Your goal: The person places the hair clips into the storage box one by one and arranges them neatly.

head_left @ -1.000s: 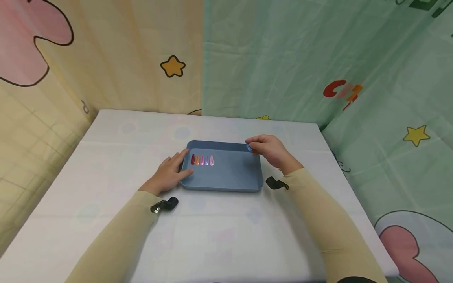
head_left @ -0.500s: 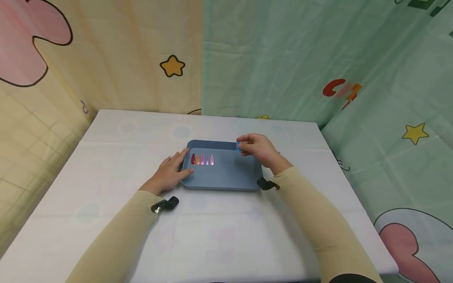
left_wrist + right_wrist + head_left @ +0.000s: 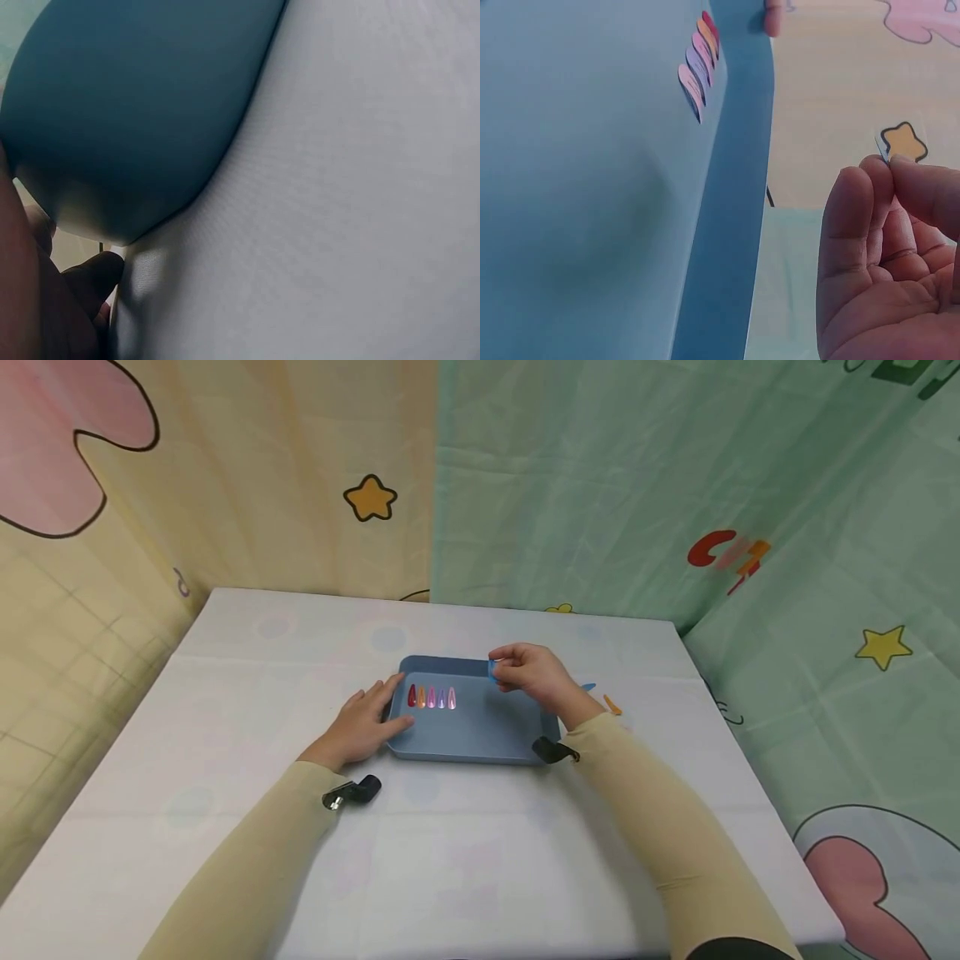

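Pastel cartoon-print curtains (image 3: 570, 485), yellow on one side and green on the other, stand behind a table with a white cloth (image 3: 450, 852), on which a shallow blue-grey tray (image 3: 487, 727) lies near the middle. A blue snap hair clip (image 3: 492, 670) is pinched between the thumb and fingertips of the right hand (image 3: 534, 675), above the tray's far side; in the right wrist view it shows as a thin sliver, apart from the tray wall. The left hand (image 3: 360, 727) rests at the tray's left end, fingers extended along the rim and thumb reaching over the edge, with no clip in its grasp. Between the hands, toward the far left corner, five teardrop clips lie side by side inside the tray: red (image 3: 412, 696), orange (image 3: 422, 697), pink (image 3: 431, 697), purple (image 3: 442, 697) and pale pink (image 3: 452, 697). Bare tray floor runs from that row to the right wall and down to the near wall. Beyond the right edge, on the cloth beside the right wrist, are a second blue piece (image 3: 588, 687), partly hidden, and an orange piece (image 3: 612, 704). White cloth extends past the tray on every side, widest toward the person. A black wrist camera (image 3: 553, 750) covers the tray's near right corner.
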Available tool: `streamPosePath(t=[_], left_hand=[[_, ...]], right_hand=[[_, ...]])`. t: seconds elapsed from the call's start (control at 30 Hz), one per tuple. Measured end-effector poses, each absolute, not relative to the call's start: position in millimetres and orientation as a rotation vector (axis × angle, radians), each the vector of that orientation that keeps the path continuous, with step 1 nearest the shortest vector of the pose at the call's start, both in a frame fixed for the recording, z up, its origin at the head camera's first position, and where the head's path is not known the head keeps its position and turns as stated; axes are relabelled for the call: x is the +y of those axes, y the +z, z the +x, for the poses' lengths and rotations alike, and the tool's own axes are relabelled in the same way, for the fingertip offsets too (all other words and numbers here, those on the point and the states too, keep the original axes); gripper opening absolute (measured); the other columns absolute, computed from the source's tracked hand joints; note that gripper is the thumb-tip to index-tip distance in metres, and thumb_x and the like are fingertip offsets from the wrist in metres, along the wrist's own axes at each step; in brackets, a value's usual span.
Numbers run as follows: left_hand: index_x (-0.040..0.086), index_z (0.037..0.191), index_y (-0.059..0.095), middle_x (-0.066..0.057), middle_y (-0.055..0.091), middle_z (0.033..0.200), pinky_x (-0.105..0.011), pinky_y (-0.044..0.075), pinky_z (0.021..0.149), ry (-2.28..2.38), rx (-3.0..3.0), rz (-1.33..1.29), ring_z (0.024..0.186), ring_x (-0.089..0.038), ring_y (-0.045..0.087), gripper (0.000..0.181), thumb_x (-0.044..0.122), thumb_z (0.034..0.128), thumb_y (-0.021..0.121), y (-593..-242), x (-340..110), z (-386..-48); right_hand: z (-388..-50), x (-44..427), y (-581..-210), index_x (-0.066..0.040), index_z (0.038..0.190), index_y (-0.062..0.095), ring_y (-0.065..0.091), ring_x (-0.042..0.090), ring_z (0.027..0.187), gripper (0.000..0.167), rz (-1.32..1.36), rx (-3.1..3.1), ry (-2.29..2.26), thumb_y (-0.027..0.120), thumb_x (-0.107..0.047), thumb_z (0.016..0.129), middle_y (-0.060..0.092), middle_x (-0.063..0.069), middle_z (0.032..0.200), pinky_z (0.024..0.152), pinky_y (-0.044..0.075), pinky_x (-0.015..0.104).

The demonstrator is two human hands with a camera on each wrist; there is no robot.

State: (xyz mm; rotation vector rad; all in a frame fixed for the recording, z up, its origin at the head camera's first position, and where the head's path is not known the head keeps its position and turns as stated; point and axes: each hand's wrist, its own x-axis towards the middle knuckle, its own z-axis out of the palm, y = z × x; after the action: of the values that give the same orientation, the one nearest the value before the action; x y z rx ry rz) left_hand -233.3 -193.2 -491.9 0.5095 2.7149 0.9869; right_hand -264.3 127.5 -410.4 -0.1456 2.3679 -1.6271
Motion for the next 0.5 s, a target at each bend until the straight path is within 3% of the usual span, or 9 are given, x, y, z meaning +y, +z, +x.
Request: streamPosePath(t=[0.27,0.5], left_hand=[[0.021,0.171,0.015,-0.017,0.024,0.175,-0.058,0.003,0.134,0.987,2.725,0.526,0.164,-0.041,0.013,0.087,0.053,0.1034,0.061,-492.5,-193.9,-234.2],[0.022,0.171,0.015,-0.018,0.024,0.175,-0.059,0.002,0.134,0.978,2.723,0.512,0.164,-0.041,0.013,0.088,0.055,0.103,0.06,-492.5,-194.3,-234.4]], right_hand=[[-267.9,115.0,-415.5,0.001,0.135,0.067,0.069,0.03,0.095,0.037,-0.111,2.413,-1.572,0.069,-0.008,0.099,0.073,0.003,0.095,0.087,0.061,0.031],[-270.8,106.5,-420.3,-0.002,0.133,0.069,0.061,0.017,0.083,0.037,-0.095,2.431,-1.496,0.071,-0.008,0.096,0.07,-0.001,0.09,0.087,0.055,0.033]])
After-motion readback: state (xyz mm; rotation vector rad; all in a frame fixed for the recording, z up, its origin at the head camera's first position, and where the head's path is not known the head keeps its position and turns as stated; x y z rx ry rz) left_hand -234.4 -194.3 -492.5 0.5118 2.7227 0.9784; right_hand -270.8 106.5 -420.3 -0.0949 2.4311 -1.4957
